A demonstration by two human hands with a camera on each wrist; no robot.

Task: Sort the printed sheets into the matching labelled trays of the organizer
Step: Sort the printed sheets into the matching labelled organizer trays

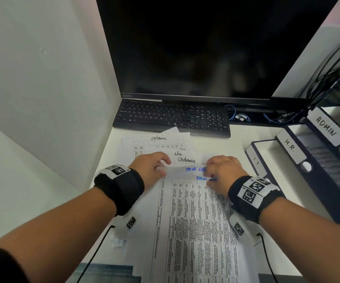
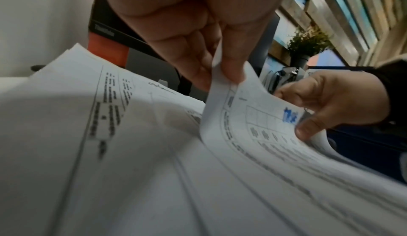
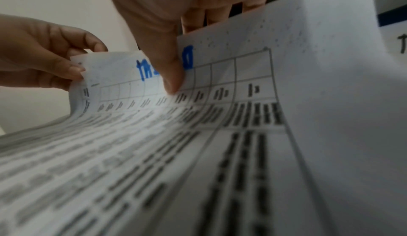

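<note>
Step in hand, my read: peeling the top white printed sheet w/ blue handwritten heading (image 1: 187,170) off the loose pile of white printed table sheets (image 1: 193,219) on the white tabletop (image 1: 238,137). Left hand (image 1: 150,166) pinches the sheet's far-left corner, thumb + fingers curled on it; right hand (image 1: 224,172) pinches the same far edge further right, thumb on top over the blue writing. Far edge is lifted and curled up, rest of the sheet lies on the pile. Blue heading reads something like "Task Li…", partly covered by the thumb; a 2nd blue-headed sheet sits right under it. Organizer = stepped row of dark blue trays w/ white labels (image 1: 316,160) at right: "I.T." nearest, then "H.R.", "ADMIN", and a topmost label cut off at frame edge, starts "TA". Prob. the matching tray, can't confirm. Next move calls for: separate only one sheet (check the one below doesn't cling), lift clear, carry right and up to the far tray, feed it in flat. Not in tray yet; most of the pile is unsorted, sheets headed "admin" and "HR" show further back. Around: black keyboard (image 1: 171,117) just behind the pile, black monitor (image 1: 201,48) above it, blue + black cables (image 1: 324,74) hanging near the top tray, so possible snag on the way in. White partition wall on the left.
</note>
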